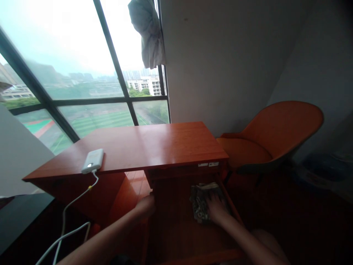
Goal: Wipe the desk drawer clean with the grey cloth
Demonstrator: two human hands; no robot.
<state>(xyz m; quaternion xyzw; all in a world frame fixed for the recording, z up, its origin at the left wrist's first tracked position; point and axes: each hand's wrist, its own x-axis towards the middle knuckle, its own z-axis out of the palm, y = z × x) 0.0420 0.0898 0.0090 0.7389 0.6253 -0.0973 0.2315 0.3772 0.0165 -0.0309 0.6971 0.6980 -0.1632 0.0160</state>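
Observation:
A wooden drawer point(172, 230) is pulled out from under the reddish-brown desk point(154, 145). My left hand point(147, 205) is at the drawer's left side wall, its fingers curled against the edge and partly hidden in shadow. Inside the drawer, towards the right, lies a bunched dark cloth point(200, 208) with a grey-and-white pattern and a paler strip along its far edge. My right hand point(216, 207) rests on top of this cloth, palm down, fingers spread over it. Part of the cloth is covered by that hand.
On the desk's left part lies a white power bank point(93, 161) with a white cable point(74, 201) hanging down. An orange chair point(281, 132) stands right of the desk. A black flat surface point(24, 221) is at lower left. Behind the desk is a large window point(82, 84).

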